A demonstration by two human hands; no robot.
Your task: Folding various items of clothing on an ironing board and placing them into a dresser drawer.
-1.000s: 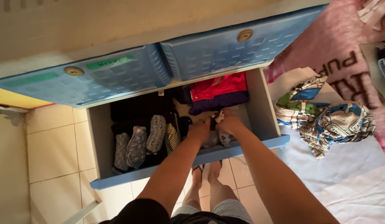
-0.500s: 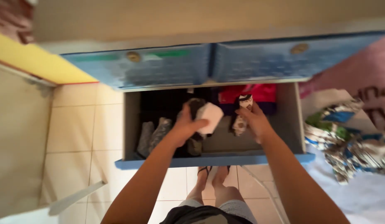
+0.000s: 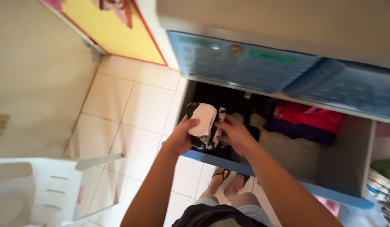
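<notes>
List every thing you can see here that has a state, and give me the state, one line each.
Lower drawer: pulled open.
Upper drawers: closed.
White folded cloth: held up over the drawer's left end.
Black-and-white garment: bunched beneath the white cloth.
Left hand: gripping the bundle.
Right hand: gripping the bundle.
Red clothes: lying in the drawer.

Bare forearms, grey shorts (image 3: pixel 245 206), dark sandals (image 3: pixel 222 175).

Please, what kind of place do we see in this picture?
Probably a room in a home, perhaps a bedroom. A blue plastic drawer stands open with folded clothes inside, the floor is tiled, and a white plastic chair stands nearby. Both hands hold a black-and-white cloth bundle.
</notes>
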